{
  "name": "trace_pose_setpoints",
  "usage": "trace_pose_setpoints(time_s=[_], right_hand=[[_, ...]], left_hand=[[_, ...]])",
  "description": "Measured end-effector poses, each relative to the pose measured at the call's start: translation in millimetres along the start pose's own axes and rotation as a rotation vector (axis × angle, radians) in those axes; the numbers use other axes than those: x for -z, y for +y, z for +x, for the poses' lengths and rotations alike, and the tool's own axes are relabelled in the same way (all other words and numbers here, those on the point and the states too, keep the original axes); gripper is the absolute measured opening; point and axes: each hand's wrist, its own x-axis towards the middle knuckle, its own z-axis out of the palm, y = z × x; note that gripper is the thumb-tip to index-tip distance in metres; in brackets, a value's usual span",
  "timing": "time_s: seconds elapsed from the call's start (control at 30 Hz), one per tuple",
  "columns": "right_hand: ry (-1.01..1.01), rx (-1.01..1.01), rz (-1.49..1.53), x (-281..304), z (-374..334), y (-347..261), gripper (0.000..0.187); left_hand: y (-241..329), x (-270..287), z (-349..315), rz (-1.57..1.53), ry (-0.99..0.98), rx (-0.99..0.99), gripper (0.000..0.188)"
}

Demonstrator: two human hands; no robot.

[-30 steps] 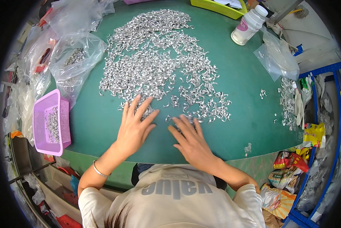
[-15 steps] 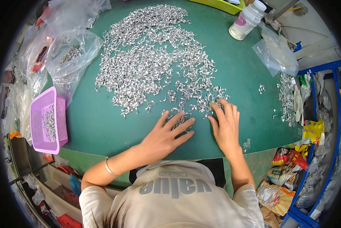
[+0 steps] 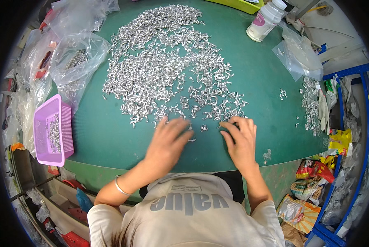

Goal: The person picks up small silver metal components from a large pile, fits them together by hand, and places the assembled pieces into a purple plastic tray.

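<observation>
A broad heap of small curved silvery metal pieces [image 3: 151,74] spreads over the green tabletop [image 3: 271,107]. At the heap's near edge is my left hand [image 3: 166,142], blurred by motion, its fingers over the tabletop beside some pieces. A silver bangle [image 3: 121,186] circles that wrist. My right hand [image 3: 243,142] rests at the near right edge of the heap, fingers bent, thumb and forefinger apart. Its fingertips are beside the pieces, and I see none held in it. A few loose pieces [image 3: 204,128] lie between my hands.
A purple plastic basket [image 3: 66,136] holding metal pieces stands at the left, near clear plastic bags [image 3: 88,53]. A white bottle [image 3: 266,20] stands at the far right. More metal pieces [image 3: 310,107] lie along the right edge, by a blue rack [image 3: 363,123].
My left hand has moved left and slightly back from the small cluster it covered, uncovering a few loose pieces. My right hand has shifted slightly left and nearer to me.
</observation>
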Motion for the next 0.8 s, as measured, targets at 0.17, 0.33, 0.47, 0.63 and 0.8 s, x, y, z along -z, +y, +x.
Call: trace_pose_setpoints(time_s=[0.17, 0.33, 0.47, 0.63, 0.8], right_hand=[[0.068, 0.069, -0.042, -6, 4, 2, 0.014], [0.181, 0.101, 0.248, 3, -1, -20, 0.015], [0.170, 0.218, 0.159, 5, -7, -38, 0.019], [0.206, 0.193, 0.272, 13, -4, -45, 0.019], [0.109, -0.064, 0.695, 22, -2, -51, 0.020]], left_hand=[[18, -10, 6, -0.004, -0.038, -0.055, 0.030], [29, 2, 7, -0.680, 0.054, 0.290, 0.029], [42, -12, 8, -1.074, 0.163, 0.427, 0.026], [45, -6, 9, -0.953, 0.260, 0.360, 0.019], [45, 0, 8, -0.845, 0.338, 0.274, 0.015]])
